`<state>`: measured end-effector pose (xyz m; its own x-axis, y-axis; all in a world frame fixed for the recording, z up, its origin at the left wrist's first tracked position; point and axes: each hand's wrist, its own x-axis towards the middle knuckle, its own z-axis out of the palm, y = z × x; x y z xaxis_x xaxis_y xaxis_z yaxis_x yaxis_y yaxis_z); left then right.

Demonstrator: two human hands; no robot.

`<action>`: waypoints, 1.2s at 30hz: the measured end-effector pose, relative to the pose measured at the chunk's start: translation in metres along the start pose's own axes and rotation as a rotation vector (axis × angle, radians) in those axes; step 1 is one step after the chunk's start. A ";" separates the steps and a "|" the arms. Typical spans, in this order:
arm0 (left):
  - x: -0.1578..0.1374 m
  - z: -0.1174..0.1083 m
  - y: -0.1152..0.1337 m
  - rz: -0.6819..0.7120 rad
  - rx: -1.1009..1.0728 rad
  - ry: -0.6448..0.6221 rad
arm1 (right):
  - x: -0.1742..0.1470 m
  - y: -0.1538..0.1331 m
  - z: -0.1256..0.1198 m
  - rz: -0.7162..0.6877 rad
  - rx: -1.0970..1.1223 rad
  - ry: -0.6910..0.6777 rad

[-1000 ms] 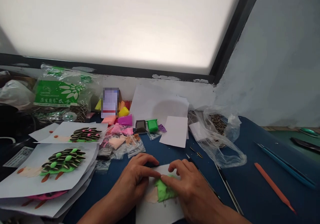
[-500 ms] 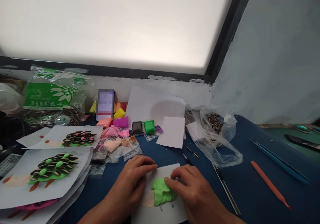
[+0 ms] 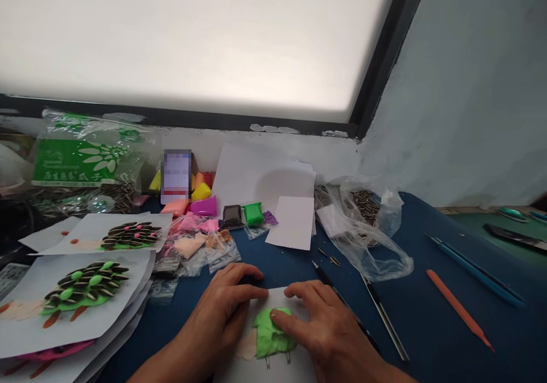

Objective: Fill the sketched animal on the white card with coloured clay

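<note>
Resting the thumb of our right hand [image 3: 320, 326] on the lumpy, bright-green clay patch [image 3: 270, 340], we hold its fingers bent and spread, without a grip. The patch lies on the small white paper sheet [image 3: 277, 373], touching the flat, pale-peach clay piece [image 3: 247, 346] on its left. Our left hand [image 3: 226, 309] lies over the sheet's left side, its fingers loosely curved and apart. Beneath everything is the dark-blue counter [image 3: 412, 309].

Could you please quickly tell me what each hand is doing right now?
Left hand: open, fingers loosely bent by the white sheet, nothing visibly held.
Right hand: open, thumb on the green clay, not gripping it.
</note>
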<state>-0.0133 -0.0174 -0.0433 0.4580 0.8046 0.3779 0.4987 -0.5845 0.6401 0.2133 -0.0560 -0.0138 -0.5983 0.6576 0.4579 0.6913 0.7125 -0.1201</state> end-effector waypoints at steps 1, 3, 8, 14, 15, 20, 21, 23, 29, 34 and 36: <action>0.000 0.000 0.000 0.007 0.002 0.005 | 0.001 -0.001 -0.002 0.006 0.002 -0.019; -0.001 0.001 -0.001 0.024 0.007 0.010 | 0.003 -0.003 -0.005 0.030 -0.005 -0.024; -0.001 0.002 -0.001 0.026 0.010 0.013 | 0.002 -0.001 -0.005 0.075 0.089 -0.045; -0.001 0.001 -0.001 0.029 -0.008 0.005 | -0.004 0.009 0.001 0.118 0.182 0.109; -0.001 0.001 0.000 0.025 -0.004 0.001 | -0.004 0.008 0.001 0.110 0.167 0.101; 0.001 0.000 0.002 0.014 0.022 -0.012 | -0.003 0.001 -0.004 0.058 0.078 0.008; 0.001 0.000 0.002 0.014 0.028 -0.014 | -0.003 0.001 -0.003 0.054 0.074 0.001; 0.001 0.000 0.002 0.013 0.032 -0.021 | -0.003 0.001 -0.002 0.048 0.089 0.019; 0.004 -0.001 0.004 0.014 0.026 -0.030 | -0.003 0.006 0.000 0.156 0.172 0.016; 0.004 -0.008 0.013 -0.043 0.026 -0.087 | -0.004 0.005 0.001 0.154 0.165 0.033; 0.002 -0.011 0.017 -0.040 0.049 -0.098 | -0.005 0.004 0.003 0.135 0.156 0.044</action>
<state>-0.0116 -0.0244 -0.0238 0.5056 0.8148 0.2837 0.5521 -0.5583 0.6193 0.2181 -0.0558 -0.0192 -0.4837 0.7411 0.4656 0.6913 0.6498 -0.3161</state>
